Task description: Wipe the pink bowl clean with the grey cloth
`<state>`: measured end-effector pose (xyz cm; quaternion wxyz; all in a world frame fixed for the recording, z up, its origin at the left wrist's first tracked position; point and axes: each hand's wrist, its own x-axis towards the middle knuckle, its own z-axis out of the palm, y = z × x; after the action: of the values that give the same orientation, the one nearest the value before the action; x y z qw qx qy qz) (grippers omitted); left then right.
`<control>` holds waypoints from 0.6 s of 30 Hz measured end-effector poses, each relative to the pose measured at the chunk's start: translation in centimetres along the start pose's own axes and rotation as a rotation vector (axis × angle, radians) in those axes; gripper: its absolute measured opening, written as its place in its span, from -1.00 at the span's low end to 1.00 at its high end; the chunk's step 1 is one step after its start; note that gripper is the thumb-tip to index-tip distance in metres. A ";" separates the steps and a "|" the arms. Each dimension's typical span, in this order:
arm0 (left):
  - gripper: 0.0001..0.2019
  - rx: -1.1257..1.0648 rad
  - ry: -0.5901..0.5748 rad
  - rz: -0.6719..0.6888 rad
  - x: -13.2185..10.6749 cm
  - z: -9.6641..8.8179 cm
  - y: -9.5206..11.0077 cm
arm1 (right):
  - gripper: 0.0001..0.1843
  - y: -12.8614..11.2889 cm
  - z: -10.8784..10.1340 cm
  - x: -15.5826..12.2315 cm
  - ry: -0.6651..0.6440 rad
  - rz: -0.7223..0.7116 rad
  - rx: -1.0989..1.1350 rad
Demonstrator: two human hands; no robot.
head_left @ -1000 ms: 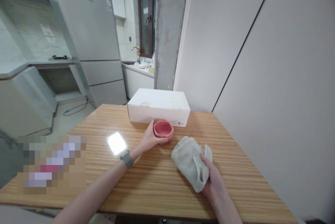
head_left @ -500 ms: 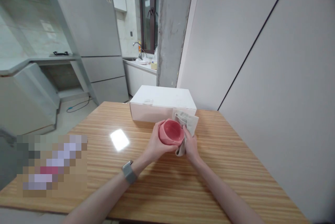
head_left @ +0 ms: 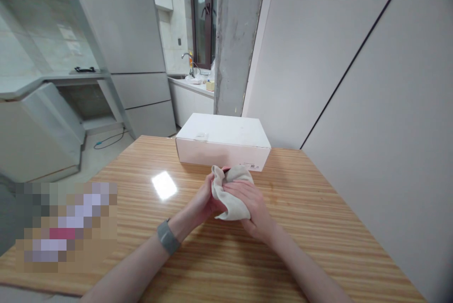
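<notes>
One left hand [head_left: 202, 205], cupped before closed white box [head_left: 222, 130]: grip clamps pink bowl [head_left: 225, 169]; right hand [head_left: 255, 206], palm down: grip clamps cloth [head_left: 229, 203] over bowl; interior hidden.

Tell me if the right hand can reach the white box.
Probably yes: the white box stands just beyond, its front right side uncovered, though the right hand must first leave the cloth.
</notes>
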<state>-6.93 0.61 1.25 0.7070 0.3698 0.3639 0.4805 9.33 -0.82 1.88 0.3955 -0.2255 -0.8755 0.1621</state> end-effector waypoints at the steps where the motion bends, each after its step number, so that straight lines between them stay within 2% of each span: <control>1: -0.46 -0.035 -0.026 0.026 -0.1 0.0 0.2 | -0.55 0.0 0.0 0.1 -0.031 -0.005 -0.031; 4: -0.52 -0.057 -0.069 0.059 -0.6 0.1 0.2 | -0.56 0.3 0.4 0.6 -0.073 0.045 -0.066; 7: -0.56 -0.046 0.006 0.050 -0.9 0.4 -0.8 | -0.58 0.7 0.7 0.9 -0.015 0.159 -0.060; 9: -0.57 -0.118 0.015 0.114 -1.1 0.7 -1.5 | -0.59 0.8 0.8 0.9 0.049 0.226 -0.069; 12: -0.56 -0.220 -0.097 0.163 -1.3 1.1 -1.7 | -0.60 0.8 0.7 0.9 0.109 0.222 -0.110; 15: -0.57 -0.322 -0.201 0.045 -1.4 1.1 -0.8 | -0.58 0.4 0.5 0.9 0.075 0.122 -0.148; 18: -0.59 -0.429 -0.179 -0.160 -1.2 0.6 0.1 | -0.53 0.0 0.4 0.9 0.028 0.065 -0.133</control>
<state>-6.78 -0.60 1.84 0.8346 0.2225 0.2175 0.4545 8.54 -0.43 2.21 0.3866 -0.2817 -0.8709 0.1129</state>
